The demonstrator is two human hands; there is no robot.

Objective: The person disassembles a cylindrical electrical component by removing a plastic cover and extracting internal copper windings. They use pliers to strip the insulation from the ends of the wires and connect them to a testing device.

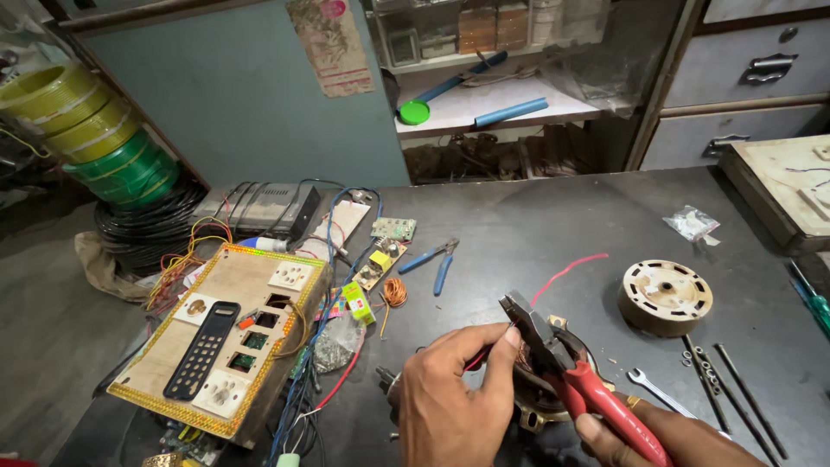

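My right hand grips the red handles of combination pliers, whose dark jaws point up-left over a round copper-wound motor part on the dark table. My left hand rests on the left side of that part, thumb up against the pliers' jaws, pinching a thin red wire that runs up and to the right. Much of the motor part is hidden behind both hands.
A round cream motor cover lies to the right, with a small spanner and long bolts near it. Blue-handled pliers, circuit boards, a wooden switch board and tangled wires crowd the left. Wire coils stack far left.
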